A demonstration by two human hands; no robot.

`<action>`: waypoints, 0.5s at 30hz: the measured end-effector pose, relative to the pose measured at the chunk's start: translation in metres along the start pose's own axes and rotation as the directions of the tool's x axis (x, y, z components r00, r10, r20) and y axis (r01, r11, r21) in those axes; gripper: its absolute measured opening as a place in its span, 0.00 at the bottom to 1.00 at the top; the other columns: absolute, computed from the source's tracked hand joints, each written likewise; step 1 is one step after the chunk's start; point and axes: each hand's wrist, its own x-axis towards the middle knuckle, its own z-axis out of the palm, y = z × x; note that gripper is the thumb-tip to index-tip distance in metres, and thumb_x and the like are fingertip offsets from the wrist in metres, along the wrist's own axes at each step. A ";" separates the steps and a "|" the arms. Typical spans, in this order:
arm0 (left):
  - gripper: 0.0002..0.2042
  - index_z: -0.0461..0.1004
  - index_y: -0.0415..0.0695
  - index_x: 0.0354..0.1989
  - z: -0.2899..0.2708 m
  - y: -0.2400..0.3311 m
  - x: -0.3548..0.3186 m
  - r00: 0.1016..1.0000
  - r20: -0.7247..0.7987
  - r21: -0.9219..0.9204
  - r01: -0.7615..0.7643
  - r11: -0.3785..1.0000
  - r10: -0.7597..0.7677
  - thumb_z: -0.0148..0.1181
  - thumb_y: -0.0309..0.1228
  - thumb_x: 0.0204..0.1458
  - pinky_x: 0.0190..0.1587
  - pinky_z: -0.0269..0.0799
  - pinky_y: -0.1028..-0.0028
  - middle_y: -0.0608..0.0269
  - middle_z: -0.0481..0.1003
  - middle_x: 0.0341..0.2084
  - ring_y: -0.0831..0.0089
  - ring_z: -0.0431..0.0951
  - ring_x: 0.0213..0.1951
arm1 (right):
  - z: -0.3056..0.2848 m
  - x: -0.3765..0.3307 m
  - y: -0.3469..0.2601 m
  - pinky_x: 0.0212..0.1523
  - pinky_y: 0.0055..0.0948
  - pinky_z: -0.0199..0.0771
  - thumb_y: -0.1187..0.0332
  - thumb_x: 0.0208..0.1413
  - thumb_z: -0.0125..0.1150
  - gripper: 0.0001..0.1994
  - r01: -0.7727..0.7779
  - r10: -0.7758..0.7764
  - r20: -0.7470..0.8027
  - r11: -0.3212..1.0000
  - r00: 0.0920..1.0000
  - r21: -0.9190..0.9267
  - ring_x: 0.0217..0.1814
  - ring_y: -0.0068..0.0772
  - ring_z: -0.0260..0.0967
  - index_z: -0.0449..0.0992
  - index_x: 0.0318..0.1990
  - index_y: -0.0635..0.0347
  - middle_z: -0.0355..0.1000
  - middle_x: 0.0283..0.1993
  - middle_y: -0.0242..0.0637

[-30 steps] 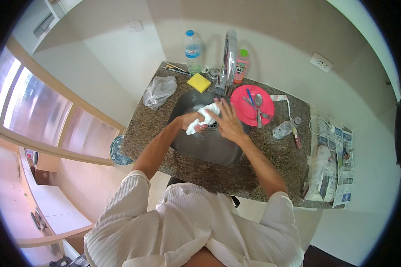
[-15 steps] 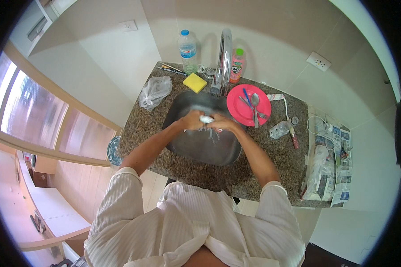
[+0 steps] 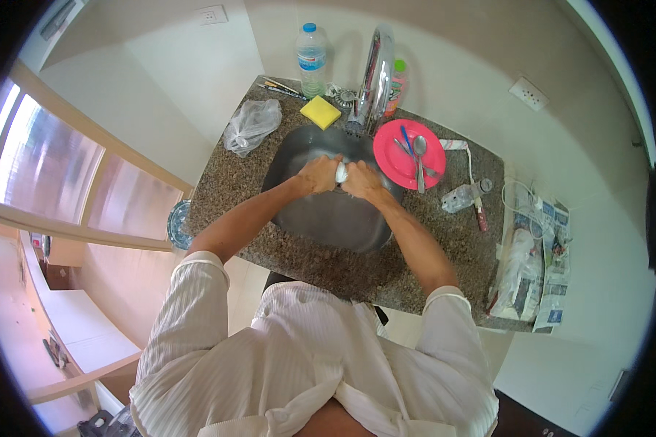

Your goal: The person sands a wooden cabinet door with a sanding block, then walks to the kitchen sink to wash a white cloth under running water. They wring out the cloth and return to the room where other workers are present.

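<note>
Both fists meet over the steel sink point(image 3: 321, 226), knuckles up. Between them a small bunched white cloth point(image 3: 341, 172) shows, mostly covered by my fingers. My left hand point(image 3: 318, 175) is closed round one end of it, and my right hand point(image 3: 364, 180) grips the other. Behind them rises the chrome faucet point(image 3: 380, 69). A yellow sponge point(image 3: 321, 113) lies at the sink's back left rim. Close to my right hand, a pink plate point(image 3: 388, 140) overlaps the sink's right edge, with a spoon point(image 3: 420, 146) and other cutlery on it.
Along the wall stand a clear bottle with a blue cap point(image 3: 312, 62) and a pink bottle with a green cap point(image 3: 396, 91). A knotted plastic bag point(image 3: 252, 127) sits left. A clear plastic bottle point(image 3: 459, 197) and a red-handled tool point(image 3: 481, 215) lie right, before newspaper point(image 3: 554, 291).
Water was falling from between my hands and now none shows. My fists have turned knuckles up and drawn together over the white cloth. The whole view has shifted slightly.
</note>
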 end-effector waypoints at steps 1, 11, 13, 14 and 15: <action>0.16 0.73 0.42 0.39 -0.003 0.004 0.000 1.000 -0.002 0.138 -0.001 0.990 0.001 0.64 0.32 0.40 0.32 0.75 0.58 0.44 0.75 0.26 0.47 0.78 0.31 | -0.002 0.004 0.004 0.23 0.39 0.72 0.70 0.44 0.58 0.20 -0.100 0.072 0.175 0.982 0.982 0.157 0.26 0.44 0.72 0.70 0.47 0.64 0.71 0.23 0.43; 0.10 0.69 0.41 0.35 -0.003 -0.023 -0.004 0.807 0.512 -0.747 0.587 0.312 -0.292 0.58 0.34 0.51 0.12 0.60 0.76 0.68 0.65 0.14 0.78 0.66 0.11 | -0.028 -0.040 -0.016 0.50 0.44 0.68 0.73 0.42 0.63 0.27 0.251 -0.214 -0.435 0.968 0.874 0.028 0.54 0.47 0.62 0.64 0.54 0.57 0.60 0.54 0.45; 0.10 0.67 0.41 0.32 -0.010 -0.016 -0.009 0.743 0.658 -0.743 0.667 0.054 -0.122 0.58 0.34 0.52 0.12 0.52 0.80 0.73 0.61 0.14 0.84 0.58 0.11 | -0.040 -0.038 -0.023 0.53 0.44 0.67 0.73 0.42 0.62 0.27 0.290 -0.362 -0.468 0.931 0.806 -0.221 0.57 0.51 0.58 0.65 0.55 0.57 0.61 0.53 0.43; 0.09 0.67 0.42 0.30 -0.015 -0.007 -0.008 0.710 0.704 -0.709 0.703 -0.062 -0.009 0.57 0.34 0.52 0.11 0.48 0.82 0.75 0.59 0.14 0.87 0.54 0.11 | -0.041 -0.033 -0.015 0.52 0.42 0.68 0.73 0.42 0.62 0.25 0.328 -0.402 -0.468 0.915 0.787 -0.235 0.57 0.50 0.58 0.67 0.52 0.57 0.62 0.52 0.42; 0.09 0.65 0.43 0.27 -0.018 0.007 -0.004 0.692 0.718 -0.679 0.721 -0.140 0.078 0.58 0.32 0.50 0.10 0.46 0.82 0.75 0.59 0.13 0.87 0.54 0.10 | -0.038 -0.025 -0.005 0.51 0.41 0.69 0.72 0.42 0.61 0.23 0.364 -0.439 -0.466 0.898 0.768 -0.246 0.57 0.49 0.59 0.69 0.50 0.58 0.63 0.51 0.41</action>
